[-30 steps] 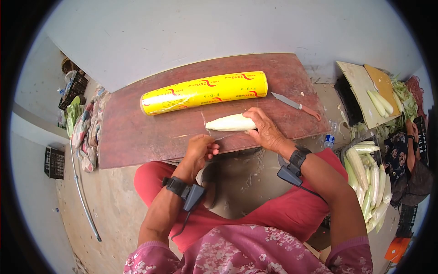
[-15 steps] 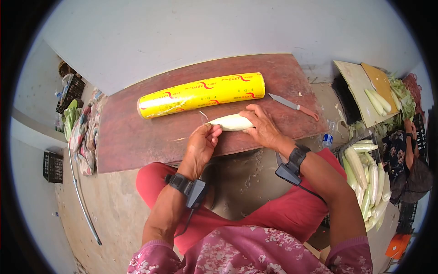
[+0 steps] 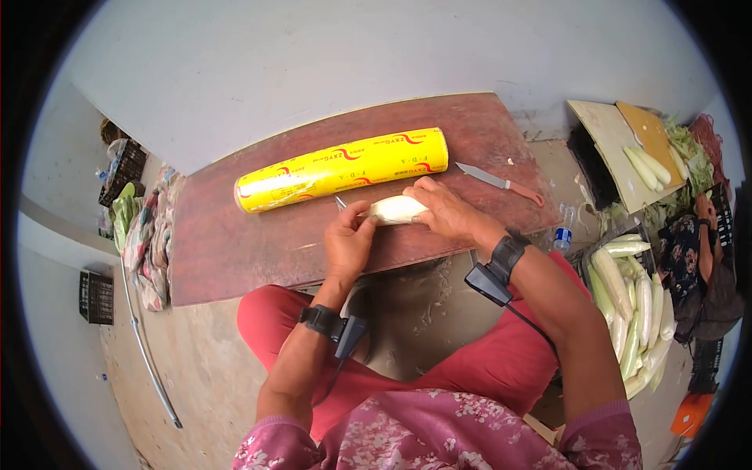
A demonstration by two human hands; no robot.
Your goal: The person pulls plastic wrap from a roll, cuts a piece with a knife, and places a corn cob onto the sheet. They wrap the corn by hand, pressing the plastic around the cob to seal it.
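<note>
A long, pale whitish-green vegetable [image 3: 397,209] lies crosswise between my hands, low over the near part of the reddish-brown table [image 3: 235,266]. My left hand [image 3: 348,239] is closed at its left end, thumb and fingertips pinched together there. Wrapped over the right end are the fingers of my right hand [image 3: 442,207], which hide that tip. Just behind the vegetable rests a thick yellow roll of wrapping film [image 3: 313,178] with red printing. A knife [image 3: 500,182] with a pinkish handle lies to the right of the roll.
At right, a crate holds many pale long vegetables [image 3: 638,313]. A water bottle [image 3: 562,239] stands by the table's right edge. Further back, two more vegetables lie on a board [image 3: 603,149] beside leaves. Another person's arm [image 3: 705,243] shows at far right. Bundled cloth [image 3: 149,251] sits left.
My left hand has turned more palm-down over the vegetable's left end. My right hand has shifted slightly left, and the view has moved a little.
</note>
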